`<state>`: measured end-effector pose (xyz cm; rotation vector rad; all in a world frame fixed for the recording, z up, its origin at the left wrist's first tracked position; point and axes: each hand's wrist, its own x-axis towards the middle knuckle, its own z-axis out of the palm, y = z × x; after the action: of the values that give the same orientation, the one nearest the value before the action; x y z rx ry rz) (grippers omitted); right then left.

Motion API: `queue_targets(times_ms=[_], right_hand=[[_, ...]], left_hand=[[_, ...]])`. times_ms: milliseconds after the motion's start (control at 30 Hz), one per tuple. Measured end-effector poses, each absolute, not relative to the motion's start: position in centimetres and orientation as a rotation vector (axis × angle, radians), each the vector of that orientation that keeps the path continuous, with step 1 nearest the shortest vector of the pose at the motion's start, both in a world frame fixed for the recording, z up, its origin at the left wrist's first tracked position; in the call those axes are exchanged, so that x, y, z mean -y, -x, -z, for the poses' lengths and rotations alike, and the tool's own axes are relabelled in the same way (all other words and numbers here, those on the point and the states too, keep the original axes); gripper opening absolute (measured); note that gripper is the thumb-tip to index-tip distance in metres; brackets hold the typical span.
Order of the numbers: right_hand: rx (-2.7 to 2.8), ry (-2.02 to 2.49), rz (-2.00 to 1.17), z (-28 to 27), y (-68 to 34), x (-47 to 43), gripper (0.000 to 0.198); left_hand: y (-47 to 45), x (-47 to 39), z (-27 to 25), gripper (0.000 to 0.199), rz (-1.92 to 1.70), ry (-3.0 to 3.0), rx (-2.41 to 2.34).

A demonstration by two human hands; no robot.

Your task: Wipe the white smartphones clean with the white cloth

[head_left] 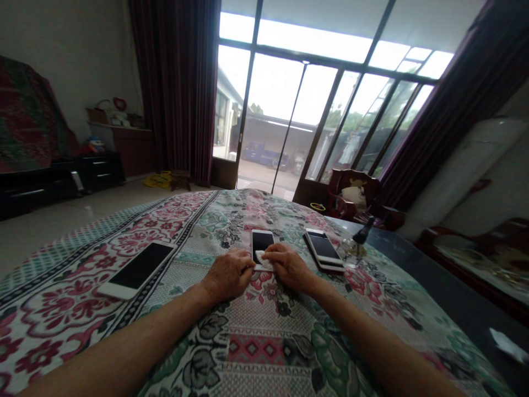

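Note:
A white smartphone (pixel 262 239) with a dark screen lies face up on the patterned tablecloth (pixel 248 317) in front of me. My left hand (pixel 230 272) is closed at the phone's lower left edge, its fingertips against that side. Pinched in the fingers of my right hand (pixel 290 268) is a small white wipe (pixel 260 255), which rests on the lower part of the screen. A second white smartphone (pixel 138 270) lies to the left, face up and slanted. On the right, two or so smartphones (pixel 323 245) are stacked, the top one white.
Right of the stack stands a small clear glass bottle (pixel 352 248) with a black top. A crumpled white tissue (pixel 508 344) lies on the dark table surface (pixel 446 292) at the right. Beyond the table are a wooden chair (pixel 355 193) and glass doors (pixel 285 116).

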<state>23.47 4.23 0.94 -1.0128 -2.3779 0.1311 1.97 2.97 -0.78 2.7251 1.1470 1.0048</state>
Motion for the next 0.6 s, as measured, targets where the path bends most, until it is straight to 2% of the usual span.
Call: queue_targets(times_ms=[600], right_hand=[[2.130, 1.575, -0.082, -0.8, -21.4, -13.9, 0.037]], left_hand=[[-1.9, -3.0, 0.7, 0.021, -1.021, -2.714, -1.149]])
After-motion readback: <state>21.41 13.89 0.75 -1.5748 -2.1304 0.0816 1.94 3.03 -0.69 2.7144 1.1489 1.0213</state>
